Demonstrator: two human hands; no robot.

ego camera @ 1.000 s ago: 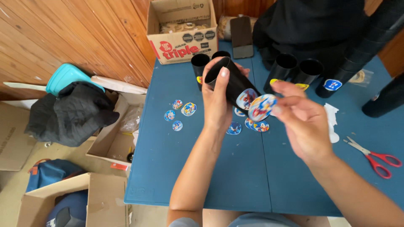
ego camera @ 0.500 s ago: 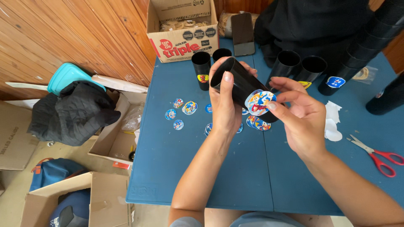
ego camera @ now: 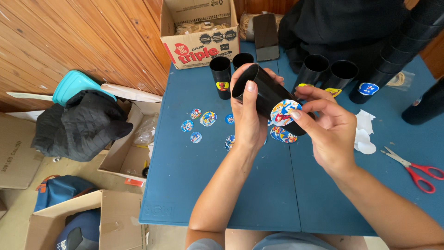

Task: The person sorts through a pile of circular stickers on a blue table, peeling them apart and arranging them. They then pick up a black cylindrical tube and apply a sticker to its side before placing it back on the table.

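Blue table (ego camera: pixel 194 185) fills mid-frame. My left hand (ego camera: pixel 247 118) grips the black cup (ego camera: pixel 263 95) at upper centre, fingers wrapped round; my right hand (ego camera: pixel 330 127) fingertips pinch the round sticker (ego camera: pixel 283 112) against it. I'd smooth it outward, avoiding bubbles.

Both hands (ego camera: pixel 249 115) (ego camera: pixel 330 132) raised, fingers curled

An open cardboard box (ego camera: pixel 200 34) with red lettering and dark round seals stands at the far edge of the blue worktop (ego camera: pixel 185 185). Beside it lies a phone (ego camera: pixel 265 30), its screen dark. Round cartoon stickers (ego camera: pixel 202 119) — mostly blue — lie scattered mid-worktop; one round sticker (ego camera: pixel 283 112) sits on the held black cup (ego camera: pixel 268 95). Plain cardboard boxes (ego camera: pixel 125 148) stand on the floor, left.
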